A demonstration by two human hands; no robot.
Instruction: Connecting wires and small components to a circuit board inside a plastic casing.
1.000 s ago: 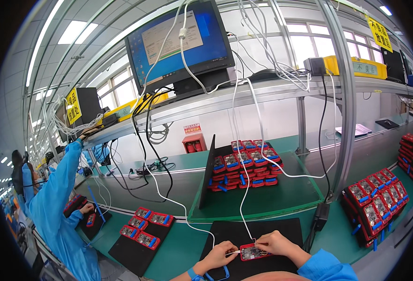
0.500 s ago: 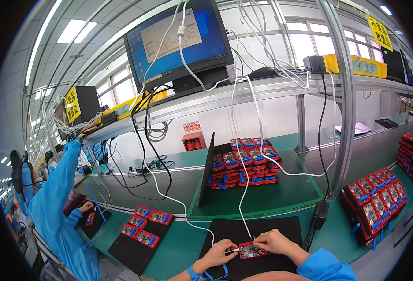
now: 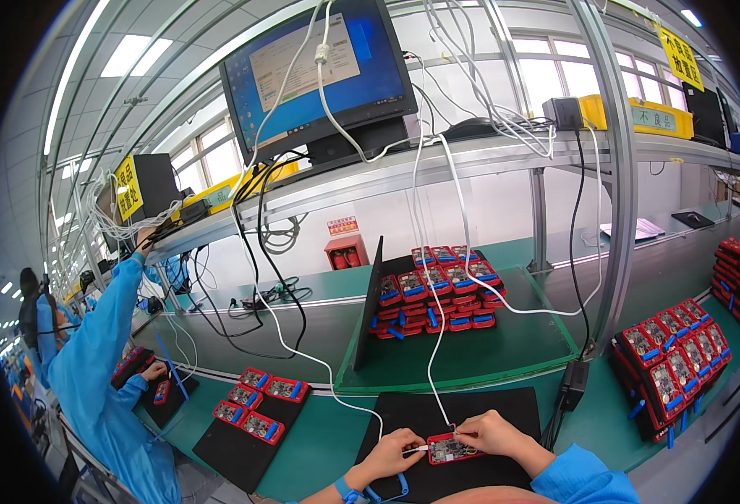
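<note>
On a black mat (image 3: 504, 405) in front of me lies a circuit board in a red frame (image 3: 454, 450). My left hand (image 3: 395, 456) pinches the white plug of a cable (image 3: 420, 448) at the board's left end. A blue band circles that wrist. My right hand (image 3: 491, 434) has its fingers closed at the board's upper edge, where a second white cable (image 3: 434, 378) comes down. Its fingertips hide most of that cable's end. A blue loop-shaped piece (image 3: 402, 485) lies beside my left wrist.
Stacked boards in red frames (image 3: 437, 290) stand behind the mat, beside an upright black panel (image 3: 370, 307). More fill a rack (image 3: 668, 370) at right and a mat (image 3: 248, 420) at left. A monitor (image 3: 319, 76) sits on the shelf. A co-worker in blue (image 3: 101, 370) is at left.
My hands and the board have stayed in place. At the left, the co-worker's raised hand has shifted slightly at the shelf edge.
</note>
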